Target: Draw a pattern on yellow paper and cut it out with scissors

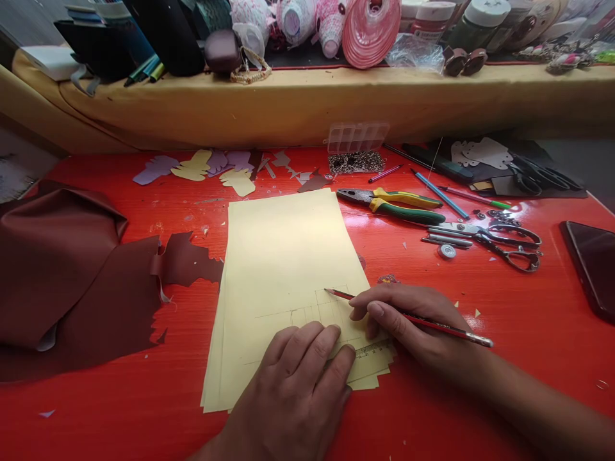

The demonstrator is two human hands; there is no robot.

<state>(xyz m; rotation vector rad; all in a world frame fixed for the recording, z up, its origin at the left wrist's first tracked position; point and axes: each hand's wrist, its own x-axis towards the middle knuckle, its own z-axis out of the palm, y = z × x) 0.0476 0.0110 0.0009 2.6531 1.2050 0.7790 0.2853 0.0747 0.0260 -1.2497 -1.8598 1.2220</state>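
Right hand (408, 320): grasping a red-and-black pencil (432, 322) between thumb and fingers; its tip is on the paper, at the pencil lines.

Left hand (293, 378): released, fingers spread and lying flat across the paper and the near end of a clear plastic ruler (369, 350).

Task item: a stack of pale yellow paper (283, 269) lies mid-counter with its sheets slightly offset; a grid of pencil lines (327, 307) sits toward its 4 o'clock corner.

Counter: glossy red counter (96, 416), scattered with small scraps.

9 o'clock: a brown leatherette sheet (62, 288) with cut-away edges, just beside the paper.

12 o'clock: paper cutouts (235, 169), a clear compartment box (358, 137), a heap of chain (355, 163).

2 o'clock: yellow-and-green-handled pliers (389, 205), scissors (500, 240).

3 o'clock: a dark phone (593, 269), near the counter edge.
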